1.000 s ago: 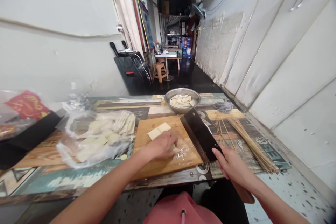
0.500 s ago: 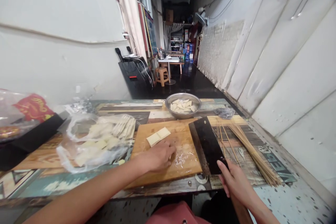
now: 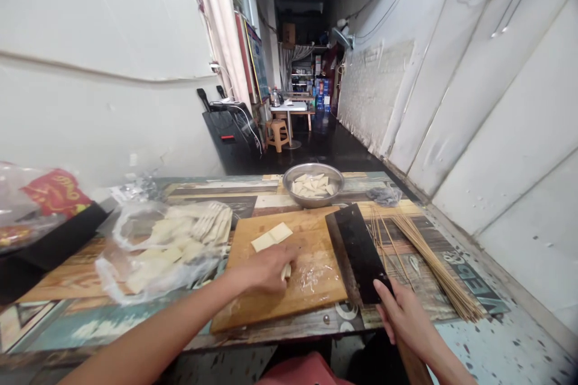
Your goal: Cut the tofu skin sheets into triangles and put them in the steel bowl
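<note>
My left hand (image 3: 266, 267) rests on the wooden cutting board (image 3: 316, 234), its fingers closed around pale flat tofu pieces (image 3: 286, 271). A further pale tofu slab (image 3: 271, 236) lies on the board just beyond that hand. My right hand (image 3: 404, 319) grips the handle of a black cleaver (image 3: 359, 252), whose wide blade lies flat along the board's right edge.
A metal bowl (image 3: 313, 184) of cut pieces stands behind the board. Bamboo skewers (image 3: 428, 264) lie to the right near the table edge. A clear plastic bag of tofu (image 3: 169, 243) is on the left, a red-labelled package (image 3: 49, 192) beyond it. A long corridor extends ahead.
The cleaver has moved from raised over the board to lying flat at its right edge. My left hand drew back slightly, gathering pale pieces under its fingers.
</note>
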A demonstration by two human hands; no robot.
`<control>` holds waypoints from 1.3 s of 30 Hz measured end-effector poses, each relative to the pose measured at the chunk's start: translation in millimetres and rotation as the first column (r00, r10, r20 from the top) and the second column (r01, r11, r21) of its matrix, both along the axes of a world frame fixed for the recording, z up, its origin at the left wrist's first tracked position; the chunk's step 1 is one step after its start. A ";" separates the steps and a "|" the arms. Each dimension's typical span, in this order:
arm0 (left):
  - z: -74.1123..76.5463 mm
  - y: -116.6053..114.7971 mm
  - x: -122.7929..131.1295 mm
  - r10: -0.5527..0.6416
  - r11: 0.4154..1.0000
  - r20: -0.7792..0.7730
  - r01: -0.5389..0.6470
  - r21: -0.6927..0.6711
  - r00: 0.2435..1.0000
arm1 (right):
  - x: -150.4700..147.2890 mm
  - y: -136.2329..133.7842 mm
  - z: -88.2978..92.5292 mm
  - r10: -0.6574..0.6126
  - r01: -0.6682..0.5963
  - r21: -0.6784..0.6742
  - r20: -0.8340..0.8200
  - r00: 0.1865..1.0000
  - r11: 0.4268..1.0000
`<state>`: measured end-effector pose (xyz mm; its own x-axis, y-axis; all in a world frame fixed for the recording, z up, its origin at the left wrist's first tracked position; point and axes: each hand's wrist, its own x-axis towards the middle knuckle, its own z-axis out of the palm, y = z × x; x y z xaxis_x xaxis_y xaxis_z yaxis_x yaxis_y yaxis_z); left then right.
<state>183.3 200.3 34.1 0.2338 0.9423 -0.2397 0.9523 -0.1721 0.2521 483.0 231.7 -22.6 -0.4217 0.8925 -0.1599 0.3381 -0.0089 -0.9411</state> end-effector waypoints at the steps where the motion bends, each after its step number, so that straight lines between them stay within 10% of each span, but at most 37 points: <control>1: 0.6 7.3 -2.0 0.033 0.997 0.099 -0.026 -0.074 0.995 | 0.1 -0.2 -0.8 -0.004 0.004 -0.003 -0.003 1.000 1.000; 7: 19.6 90.0 -19.2 0.376 0.923 0.697 -0.180 -0.340 0.611 | -0.3 0.1 -4.4 -0.024 0.024 -0.017 -0.018 1.000 1.000; 12: 54.9 149.9 -31.6 0.400 0.881 0.647 -0.466 -0.077 0.649 | -0.6 -1.7 -2.3 -0.022 0.022 -0.029 -0.017 1.000 0.999; 19: 7.1 50.0 -48.2 0.515 0.840 0.125 -0.529 0.125 0.848 | -2.0 3.1 9.8 0.059 -0.060 0.006 0.118 0.991 0.998; 23: -25.5 -0.7 -40.5 0.446 0.851 -0.072 -0.397 0.344 0.892 | -31.8 16.5 40.0 0.118 -0.281 0.333 0.435 0.893 0.900; 29: -30.2 -15.4 -24.5 0.419 0.792 0.064 -0.400 0.461 0.906 | -96.7 26.3 77.2 0.145 -0.604 0.417 0.730 0.667 0.680; 39: -36.1 -17.4 -30.6 0.409 0.772 0.100 -0.403 0.492 0.907 | -116.6 28.6 93.7 0.165 -0.733 0.334 0.840 0.516 0.593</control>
<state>152.7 182.9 -2.0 -0.1970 0.9397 0.2795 0.9642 0.1342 0.2286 366.4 260.3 71.1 -0.8012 0.5853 -0.1248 0.5978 0.7925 -0.1208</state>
